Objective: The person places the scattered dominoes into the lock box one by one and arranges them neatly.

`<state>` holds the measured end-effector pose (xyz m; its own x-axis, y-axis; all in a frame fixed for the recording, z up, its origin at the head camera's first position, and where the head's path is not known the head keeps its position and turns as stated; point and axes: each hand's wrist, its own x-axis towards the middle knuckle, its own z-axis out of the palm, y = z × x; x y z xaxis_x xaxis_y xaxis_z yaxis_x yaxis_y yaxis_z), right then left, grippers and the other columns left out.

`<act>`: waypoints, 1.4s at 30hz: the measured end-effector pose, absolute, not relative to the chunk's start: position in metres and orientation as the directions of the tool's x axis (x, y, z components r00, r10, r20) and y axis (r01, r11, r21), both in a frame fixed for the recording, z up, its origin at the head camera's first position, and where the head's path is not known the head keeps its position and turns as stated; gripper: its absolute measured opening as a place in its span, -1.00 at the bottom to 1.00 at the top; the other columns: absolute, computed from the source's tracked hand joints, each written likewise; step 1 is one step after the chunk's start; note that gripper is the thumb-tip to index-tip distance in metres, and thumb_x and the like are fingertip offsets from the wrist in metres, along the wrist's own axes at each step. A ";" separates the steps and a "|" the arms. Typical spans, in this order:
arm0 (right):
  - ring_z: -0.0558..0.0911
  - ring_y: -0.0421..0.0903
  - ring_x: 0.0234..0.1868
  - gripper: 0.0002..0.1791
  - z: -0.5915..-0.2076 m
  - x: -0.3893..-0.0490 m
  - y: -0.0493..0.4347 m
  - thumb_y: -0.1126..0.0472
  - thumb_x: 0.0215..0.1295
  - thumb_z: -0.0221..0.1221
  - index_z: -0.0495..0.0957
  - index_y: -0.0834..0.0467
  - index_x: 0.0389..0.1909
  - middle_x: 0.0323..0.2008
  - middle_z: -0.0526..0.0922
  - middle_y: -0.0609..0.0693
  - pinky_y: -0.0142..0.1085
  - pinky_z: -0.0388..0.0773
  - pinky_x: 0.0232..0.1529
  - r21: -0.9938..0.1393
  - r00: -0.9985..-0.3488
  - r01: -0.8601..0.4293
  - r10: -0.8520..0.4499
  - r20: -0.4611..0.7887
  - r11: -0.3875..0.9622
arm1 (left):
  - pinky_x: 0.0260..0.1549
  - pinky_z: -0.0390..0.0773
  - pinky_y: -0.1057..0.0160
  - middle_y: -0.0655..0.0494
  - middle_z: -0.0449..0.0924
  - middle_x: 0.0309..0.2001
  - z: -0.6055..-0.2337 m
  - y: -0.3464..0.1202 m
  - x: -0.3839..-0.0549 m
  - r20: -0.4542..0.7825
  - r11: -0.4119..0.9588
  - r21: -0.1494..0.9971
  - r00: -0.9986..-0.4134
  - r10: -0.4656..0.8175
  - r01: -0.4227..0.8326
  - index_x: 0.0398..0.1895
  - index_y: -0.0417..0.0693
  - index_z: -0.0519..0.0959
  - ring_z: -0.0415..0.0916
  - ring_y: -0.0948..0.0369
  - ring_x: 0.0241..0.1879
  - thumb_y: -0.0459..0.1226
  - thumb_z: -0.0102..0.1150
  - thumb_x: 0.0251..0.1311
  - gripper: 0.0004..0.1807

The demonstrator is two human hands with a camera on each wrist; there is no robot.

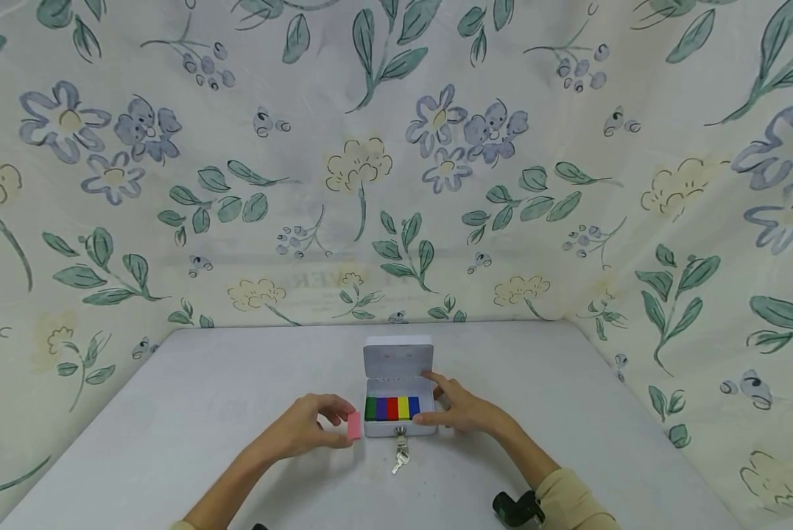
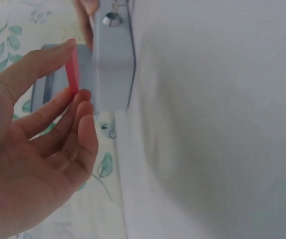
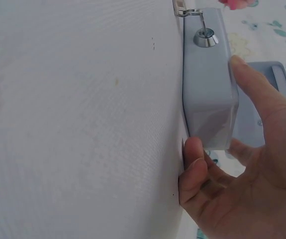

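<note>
A small grey metal lockbox (image 1: 378, 429) stands on the table with its lid (image 1: 397, 361) raised. Inside lies a row of coloured blocks (image 1: 392, 408): green, purple, red, yellow and blue. Just left of the box, my left hand (image 1: 306, 425) pinches a flat pink block (image 2: 72, 72) between thumb and fingertips. My right hand (image 1: 462, 406) grips the right end of the box, thumb at the front rim and a finger back by the lid. In the right wrist view, other fingers (image 3: 193, 172) curl low beside the box's end.
A key sits in the front lock (image 3: 206, 38), with more keys (image 1: 400, 460) hanging from its ring onto the white table (image 1: 270, 361). Floral cloth (image 1: 396, 243) hangs behind and along the sides. A black device (image 1: 517, 509) is at the right sleeve.
</note>
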<state>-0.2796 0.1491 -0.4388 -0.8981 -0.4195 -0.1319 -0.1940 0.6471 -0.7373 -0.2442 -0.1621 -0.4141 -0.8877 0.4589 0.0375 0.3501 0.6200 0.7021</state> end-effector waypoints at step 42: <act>0.46 -0.07 -0.24 0.03 -0.439 -0.282 0.151 -0.23 0.14 0.32 0.02 0.00 0.53 0.12 0.37 0.15 -0.29 0.47 -0.35 -0.756 -0.889 -0.192 -0.436 -0.136 0.626 | -0.24 0.60 0.36 -0.04 0.68 -0.07 -0.419 -0.074 -0.286 0.188 0.534 0.691 -0.835 0.517 0.487 -0.02 -0.25 0.64 0.57 0.08 -0.14 -0.24 0.46 0.02 -0.55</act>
<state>-0.2816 0.1508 -0.4387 -0.8895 -0.4364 -0.1356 -0.1917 0.6256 -0.7562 -0.2865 -0.0736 -0.4190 -0.8349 0.5174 0.1878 0.4867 0.5345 0.6910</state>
